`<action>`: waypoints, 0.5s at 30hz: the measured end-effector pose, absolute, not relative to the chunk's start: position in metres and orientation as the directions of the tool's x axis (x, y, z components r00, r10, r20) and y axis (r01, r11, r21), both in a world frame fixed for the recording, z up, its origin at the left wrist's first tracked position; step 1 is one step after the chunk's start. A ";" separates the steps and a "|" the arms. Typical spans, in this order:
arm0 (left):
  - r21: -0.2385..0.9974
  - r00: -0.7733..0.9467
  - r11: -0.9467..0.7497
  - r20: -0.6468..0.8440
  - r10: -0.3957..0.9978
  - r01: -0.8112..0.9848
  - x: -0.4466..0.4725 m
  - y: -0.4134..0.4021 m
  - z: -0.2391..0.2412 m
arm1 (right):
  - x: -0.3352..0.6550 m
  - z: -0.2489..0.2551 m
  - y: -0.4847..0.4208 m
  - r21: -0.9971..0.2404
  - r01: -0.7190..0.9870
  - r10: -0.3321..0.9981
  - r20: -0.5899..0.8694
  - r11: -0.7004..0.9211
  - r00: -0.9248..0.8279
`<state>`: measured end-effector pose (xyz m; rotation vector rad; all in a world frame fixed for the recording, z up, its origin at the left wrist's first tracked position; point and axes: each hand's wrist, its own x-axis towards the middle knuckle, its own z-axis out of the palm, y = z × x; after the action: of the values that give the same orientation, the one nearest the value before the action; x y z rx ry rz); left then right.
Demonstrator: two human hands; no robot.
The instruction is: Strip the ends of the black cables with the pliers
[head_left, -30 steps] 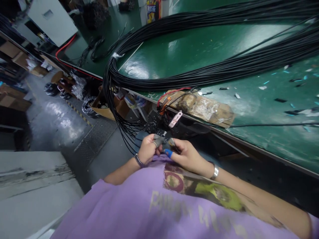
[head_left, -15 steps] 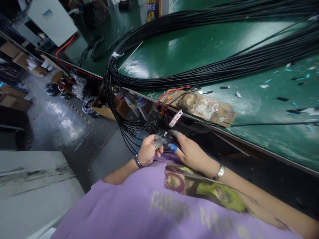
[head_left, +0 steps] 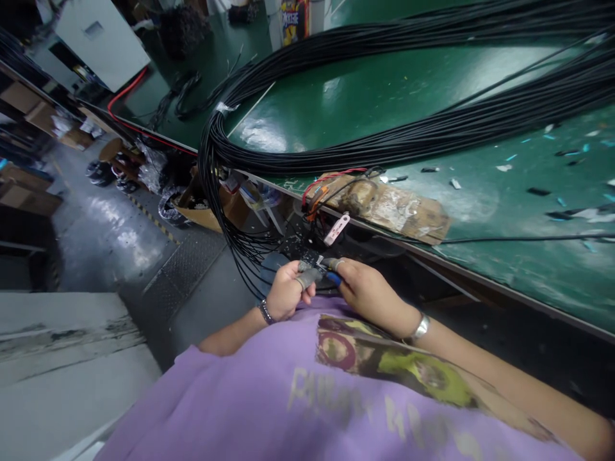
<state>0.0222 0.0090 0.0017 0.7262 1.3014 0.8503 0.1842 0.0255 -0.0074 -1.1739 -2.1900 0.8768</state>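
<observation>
My left hand (head_left: 287, 291) is curled shut close to my chest, its thumb and forefinger in grey finger cots pinching a small dark part at the end of a black wire. My right hand (head_left: 368, 291) meets it from the right, fingers closed, a blue cot on the thumb and a grey one on a finger, pinching at the same small part (head_left: 321, 267). What the part is I cannot make out. A thick bundle of black cables (head_left: 384, 147) lies on the green bench (head_left: 480, 205) and drops over its edge just above my hands.
A taped brown cardboard pad (head_left: 398, 208) with red and orange wires (head_left: 319, 189) and a pink tag (head_left: 337, 229) sits at the bench edge. Cardboard boxes (head_left: 211, 214) and cable coils (head_left: 98, 171) stand on the floor to the left. A grey cabinet (head_left: 103, 38) is far left.
My right hand pulled a little away from the left half a second ago and has now closed back onto the part. The left hand stayed put.
</observation>
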 end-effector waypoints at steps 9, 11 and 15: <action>0.855 0.090 0.508 -0.500 0.861 -0.109 0.021 0.007 -0.001 | 0.175 -0.010 0.026 -0.969 -0.003 0.929 -0.234 -0.245 -0.288; 0.856 0.102 0.506 -0.497 0.862 -0.104 0.021 0.006 -0.002 | 0.172 -0.010 0.027 -0.951 -0.062 0.917 -0.274 -0.304 -0.290; 0.855 0.113 0.511 -0.501 0.858 -0.084 0.022 0.006 -0.003 | 0.168 -0.010 0.027 -0.918 -0.145 0.904 -0.318 -0.368 -0.285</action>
<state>0.0216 0.0064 -0.0025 0.7771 1.2732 0.8036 0.1680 0.0273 -0.0104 -1.1747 -1.0526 1.7532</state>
